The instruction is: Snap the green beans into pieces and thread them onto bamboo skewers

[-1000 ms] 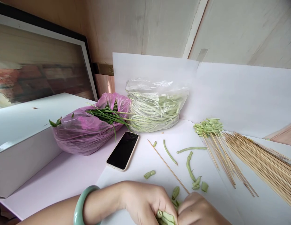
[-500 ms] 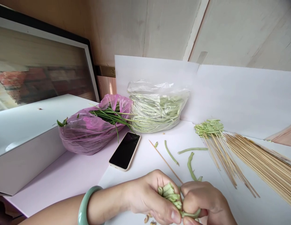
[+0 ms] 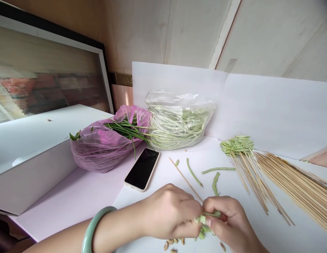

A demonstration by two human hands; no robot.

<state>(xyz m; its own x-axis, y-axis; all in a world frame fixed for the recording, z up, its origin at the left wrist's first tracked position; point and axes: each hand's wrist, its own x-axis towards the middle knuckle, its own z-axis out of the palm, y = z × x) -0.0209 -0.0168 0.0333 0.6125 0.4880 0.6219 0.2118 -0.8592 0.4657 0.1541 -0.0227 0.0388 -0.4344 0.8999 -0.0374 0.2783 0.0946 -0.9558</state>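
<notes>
Green bean pieces point(image 3: 204, 228) sit clenched by fingers point(image 3: 218, 205) of left hand point(image 3: 170, 211) and right hand point(image 3: 228, 219); bagged beans point(image 3: 180, 126) plentiful, loaded skewers point(image 3: 237, 146) few, bare skewers point(image 3: 292, 186) many.

A bag of long beans point(image 3: 180, 128) is placed at the back of the surface point(image 3: 73, 214), with a bag of chives point(image 3: 102, 146) propped just to its left. A phone point(image 3: 142, 169) is laid in front of the chive bag. A box point(image 3: 34, 165) is set further left, and a framed picture point(image 3: 47, 66) is leaned behind it. Bundled skewers point(image 3: 297, 186) are laid to the right, with threaded bean pieces point(image 3: 237, 146) gathered at their far end. A lone skewer point(image 3: 184, 178) and loose beans point(image 3: 217, 170) are left between the phone and the bundled skewers. Cut beans point(image 3: 205, 225) are held between the left hand point(image 3: 171, 212) and the right hand point(image 3: 228, 219), and seeds point(image 3: 171, 244) are scattered beneath them.
</notes>
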